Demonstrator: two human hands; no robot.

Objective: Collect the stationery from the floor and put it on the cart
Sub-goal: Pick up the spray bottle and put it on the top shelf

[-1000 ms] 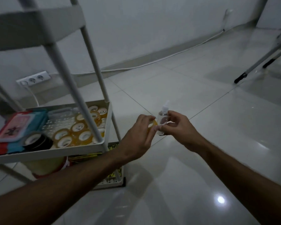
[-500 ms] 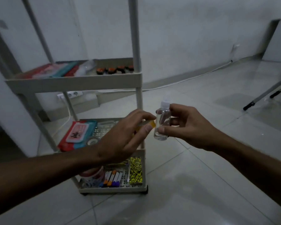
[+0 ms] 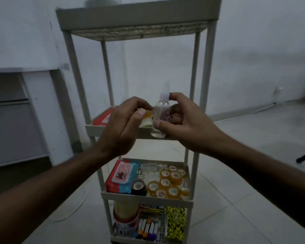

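Note:
A white four-tier cart [image 3: 203, 71] stands straight ahead. My right hand [image 3: 187, 124] holds a small clear bottle [image 3: 159, 118] with a white cap upright in front of the cart's second shelf. My left hand [image 3: 123, 124] is pinched on a small yellow object [image 3: 148, 113], mostly hidden by the fingers, just left of the bottle. Both hands hover at the front edge of that shelf [image 3: 113, 131], which carries a red pack and several small items partly hidden behind my hands.
The third shelf holds a red and blue wipes pack [image 3: 121, 175], a dark tape roll [image 3: 138, 187] and several yellow tape rolls [image 3: 169, 184]. The bottom shelf holds markers [image 3: 148, 229], a cup and a yellow patterned box [image 3: 175, 222]. A white cabinet [image 3: 16, 117] stands left.
My view has risen and turned to face the cart; both hands moved up from near the floor to the second shelf, still holding the bottle and the yellow object.

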